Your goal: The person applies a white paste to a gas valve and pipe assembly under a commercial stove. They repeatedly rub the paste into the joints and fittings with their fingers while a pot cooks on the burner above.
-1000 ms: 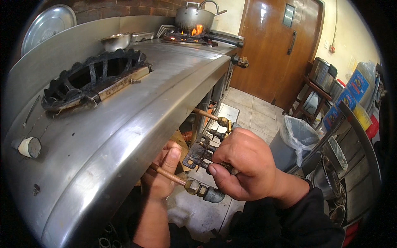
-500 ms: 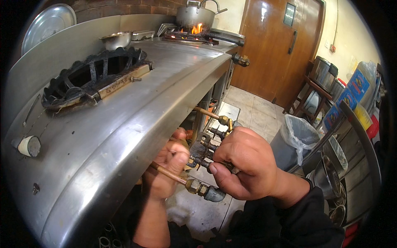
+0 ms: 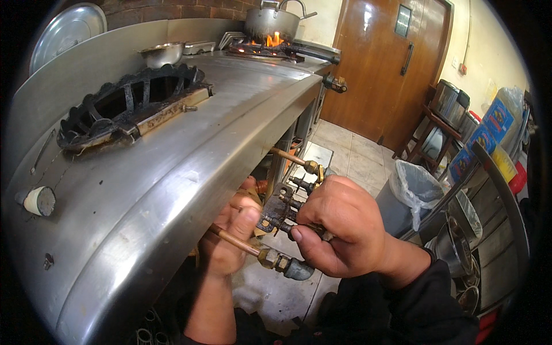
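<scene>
Below the steel counter's front edge (image 3: pixel 230 155), my right hand (image 3: pixel 339 224) grips a dark, grimy valve assembly with a bracket (image 3: pixel 280 201). My left hand (image 3: pixel 227 241) is closed at the bracket's left side, thumb up, holding something small and thin that I cannot make out; some fingers are hidden behind. A copper pipe (image 3: pixel 233 241) with brass nuts and a grey elbow (image 3: pixel 299 268) crosses in front of my left hand. A second copper pipe (image 3: pixel 287 156) with a brass fitting lies beyond the assembly.
A burner grate (image 3: pixel 123 132) sits on the counter; a pot (image 3: pixel 270 23) stands over flames (image 3: pixel 275 40) farther back. A steel bowl (image 3: pixel 161 56) is nearby. A lined bin (image 3: pixel 402 201), a stool with pots (image 3: pixel 434 132) and steel containers (image 3: pixel 454 247) stand right, near a wooden door (image 3: pixel 382 75).
My left hand has risen and shifted slightly toward the bracket, its thumb now beside it. The assembly and my right hand have barely moved.
</scene>
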Tool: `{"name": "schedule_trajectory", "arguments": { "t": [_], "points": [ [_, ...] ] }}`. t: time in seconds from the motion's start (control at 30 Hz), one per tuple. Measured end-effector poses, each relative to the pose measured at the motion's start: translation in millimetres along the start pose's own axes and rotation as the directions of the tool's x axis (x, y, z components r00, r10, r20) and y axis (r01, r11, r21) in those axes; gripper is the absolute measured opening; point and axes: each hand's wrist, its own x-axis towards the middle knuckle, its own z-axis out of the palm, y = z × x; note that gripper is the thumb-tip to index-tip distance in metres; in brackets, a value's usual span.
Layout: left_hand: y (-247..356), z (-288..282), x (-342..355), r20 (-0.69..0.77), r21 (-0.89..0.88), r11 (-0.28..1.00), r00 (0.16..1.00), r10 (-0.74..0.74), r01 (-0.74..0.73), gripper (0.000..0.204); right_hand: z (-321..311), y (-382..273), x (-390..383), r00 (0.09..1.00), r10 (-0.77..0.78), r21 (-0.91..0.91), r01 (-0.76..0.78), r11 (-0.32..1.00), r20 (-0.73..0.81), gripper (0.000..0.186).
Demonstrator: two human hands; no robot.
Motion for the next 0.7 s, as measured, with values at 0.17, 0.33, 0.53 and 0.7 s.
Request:
{"name": "schedule_trajectory", "arguments": {
  "t": [0.17, 0.33, 0.53, 0.7],
  "points": [
    [2, 0, -1, 0.009, -0.021, 1.0, 1.0, -0.001, 0.002, 0.018, 1, 0, 1, 1.0, -0.004, -0.003, 0.004, 1.0, 0.013, 0.018],
    [2, 1, -1, 0.029, -0.046, 0.999, 0.999, -0.021, 0.022, 0.022, -2, -1, 0, 1.0, -0.005, -0.022, 0.006, 1.0, 0.015, 0.019],
    [2, -13, -2, -0.029, -0.008, 0.997, 0.997, -0.072, 0.072, 0.015, 0, 0, 1, 1.0, 0.005, -0.003, -0.005, 1.0, 0.015, 0.019],
    [13, -14, 2, 0.08, 0.028, 0.998, 0.995, -0.052, 0.05, 0.016, -15, -4, 7, 0.989, 0.101, 0.026, -0.104, 0.994, 0.106, 0.018]
  ]
}}
